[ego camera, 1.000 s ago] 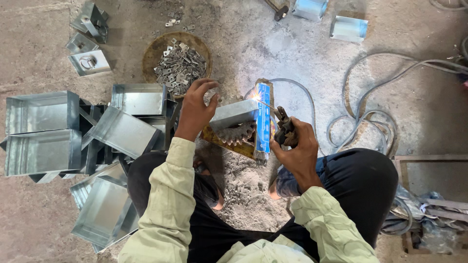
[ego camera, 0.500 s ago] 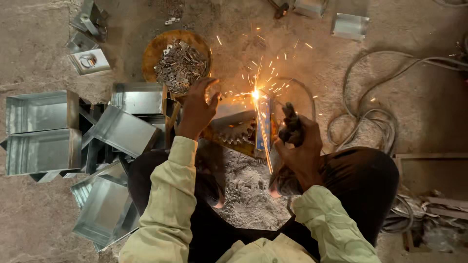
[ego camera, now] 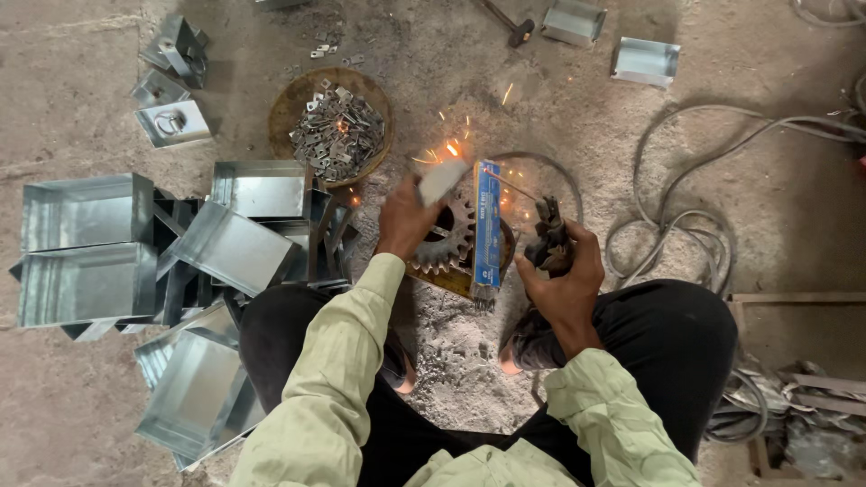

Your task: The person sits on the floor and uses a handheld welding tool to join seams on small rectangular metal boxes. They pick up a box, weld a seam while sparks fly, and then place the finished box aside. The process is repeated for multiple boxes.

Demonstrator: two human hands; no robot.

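The person sits on the ground, legs apart, viewed from above. The left hand [ego camera: 406, 216] is closed around a small folded sheet-metal piece [ego camera: 442, 180], holding it over a toothed gear wheel [ego camera: 446, 239] that lies flat at the centre of the work area. Orange sparks [ego camera: 451, 149] scatter at 12 o'clock from the metal piece.

The right hand [ego camera: 564, 271] is clenched around a dark electrode holder [ego camera: 548, 239]. A thin welding rod [ego camera: 512, 185] extends from the holder toward 10 o'clock, its tip near the metal piece. A long blue electrode box [ego camera: 487, 225] stands on edge between the two hands, just beside the gear wheel at its 3 o'clock.

At 11 o'clock from the gear wheel sits a round shallow basket [ego camera: 293, 104] filled with small metal brackets [ego camera: 338, 135]. At 9 o'clock lies a pile of open galvanised sheet-metal boxes [ego camera: 86, 243]. Two more such boxes [ego camera: 645, 61] rest at 1 o'clock, well apart from the hands. Grey cables [ego camera: 667, 225] coil on the ground at 3 o'clock. Pale ash-like debris [ego camera: 460, 361] covers the ground between the legs at 6 o'clock.
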